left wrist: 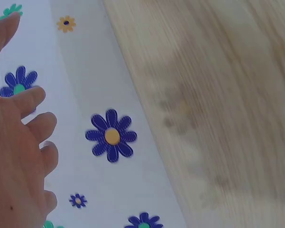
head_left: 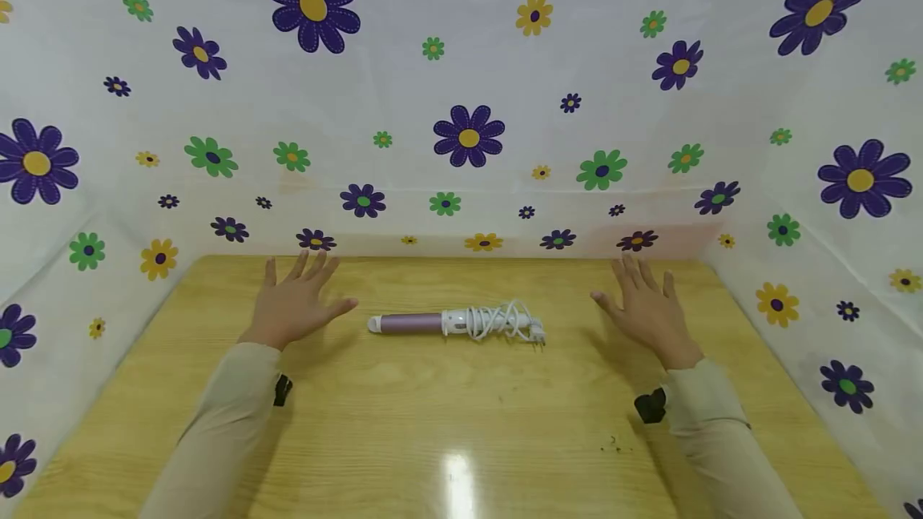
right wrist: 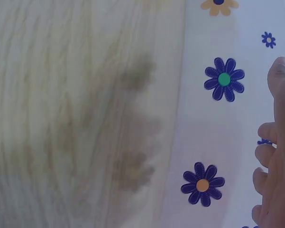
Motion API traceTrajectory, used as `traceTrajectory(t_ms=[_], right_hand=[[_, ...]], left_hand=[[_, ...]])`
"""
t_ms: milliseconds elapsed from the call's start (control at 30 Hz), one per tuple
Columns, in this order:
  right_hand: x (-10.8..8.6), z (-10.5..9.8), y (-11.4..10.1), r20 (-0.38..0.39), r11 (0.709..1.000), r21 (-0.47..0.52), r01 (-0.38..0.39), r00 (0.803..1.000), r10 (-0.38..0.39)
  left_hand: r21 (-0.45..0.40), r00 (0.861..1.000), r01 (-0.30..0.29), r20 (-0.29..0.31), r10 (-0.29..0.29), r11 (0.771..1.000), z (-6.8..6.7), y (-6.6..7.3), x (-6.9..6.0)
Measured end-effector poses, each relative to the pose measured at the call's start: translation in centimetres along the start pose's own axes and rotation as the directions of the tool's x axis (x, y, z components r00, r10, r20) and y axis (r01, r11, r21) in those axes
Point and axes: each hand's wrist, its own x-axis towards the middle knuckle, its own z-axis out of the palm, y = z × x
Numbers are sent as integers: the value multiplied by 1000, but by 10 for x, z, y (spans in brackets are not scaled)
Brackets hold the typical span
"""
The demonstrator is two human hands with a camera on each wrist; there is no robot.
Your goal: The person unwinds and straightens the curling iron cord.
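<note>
A curling iron point(head_left: 411, 323) with a purple barrel and a white handle lies on the wooden table, barrel pointing left. Its white cord point(head_left: 497, 320) is wound round the handle, and the plug point(head_left: 537, 331) rests at the right end. To the left of the iron is my left hand point(head_left: 292, 307), fingers spread and holding nothing. My right hand point(head_left: 645, 311) is apart from the plug on the other side, its fingers also extended with nothing in them. Each wrist view shows only part of its hand point(left wrist: 19, 152), with the right one point(right wrist: 280, 156) at the frame's edge.
Behind the wooden table point(head_left: 404, 423) stands a white sheet point(head_left: 389, 86) printed with flowers, which also closes off both sides. Small dark specks point(head_left: 614, 445) lie on the table near the right forearm. A light reflection shines at the front.
</note>
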Motion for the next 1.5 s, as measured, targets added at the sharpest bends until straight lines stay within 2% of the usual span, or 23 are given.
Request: traceTrajectory(t_ms=[133,300,600,800,1000,1200,1300,1400,1500], right_hand=[[4,-4,-10,-1,999,-13,32,999,-32],[5,-2,-25,19,997,-25,76,997,-76],[7,10,-41,26,986,-103,129,992,-127],[6,20,-49,44,980,-105,168,985,-165],[2,27,-58,101,980,-48,194,977,-189],[0,34,-62,150,978,25,206,967,-207],[0,34,-64,169,976,71,204,962,-214],[0,36,-63,183,969,134,208,956,-230],[0,41,-60,191,955,204,215,948,-254]], left_hand=[[-35,999,-31,9,31,999,-5,13,6],[-66,998,-65,14,67,996,-4,29,10],[-106,987,-150,36,154,983,10,50,21],[-201,977,-187,65,204,961,18,64,28],[-353,962,-181,131,241,918,26,75,32],[-493,958,-98,187,215,865,33,80,33],[-557,955,-54,213,205,829,36,82,34],[-613,951,-37,220,215,789,39,82,35],[-645,948,-20,231,220,764,43,82,36]])
